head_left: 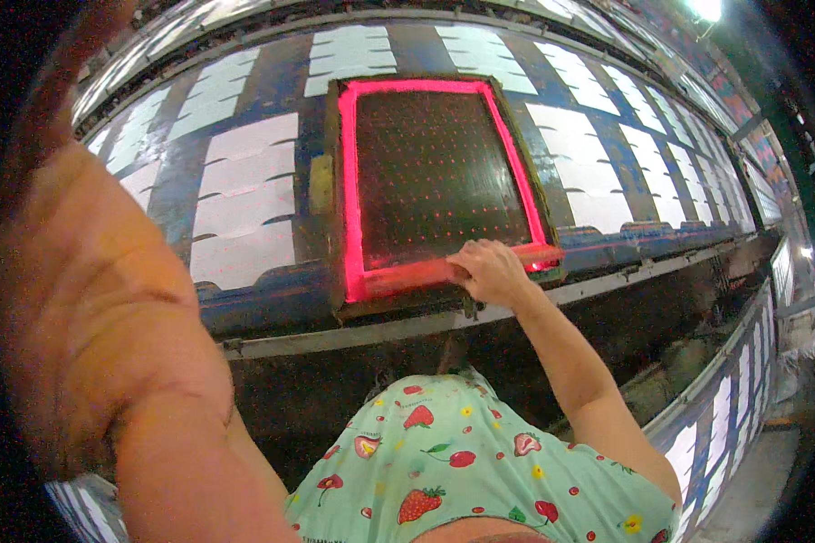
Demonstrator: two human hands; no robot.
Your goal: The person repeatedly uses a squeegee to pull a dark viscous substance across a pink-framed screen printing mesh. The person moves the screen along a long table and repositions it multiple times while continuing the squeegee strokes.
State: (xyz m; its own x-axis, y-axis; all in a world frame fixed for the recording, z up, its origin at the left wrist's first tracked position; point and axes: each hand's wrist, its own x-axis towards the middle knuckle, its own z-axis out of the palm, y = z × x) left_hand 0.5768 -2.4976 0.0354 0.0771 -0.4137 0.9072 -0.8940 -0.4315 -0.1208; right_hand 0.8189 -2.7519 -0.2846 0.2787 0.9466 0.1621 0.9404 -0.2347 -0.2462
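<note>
A screen-printing frame [341,181] lies on the long table in front of me, its dark mesh [435,172] edged in bright pink. Along the near edge of the mesh rests a long reddish squeegee [407,278]. My right hand [491,271] has its fingers closed around the squeegee, near its middle. Very large at the left, my left hand [109,262] is raised close to the camera. Its palm and wrist show, but most of its fingers run into shadow and out of the picture.
Rows of white cut sheets [244,181] lie on the blue-stained table, with more white sheets [580,167] right of the frame. A pale rail [353,339] follows the table's near edge. Behind me to the right stands another table with white sheets [724,425].
</note>
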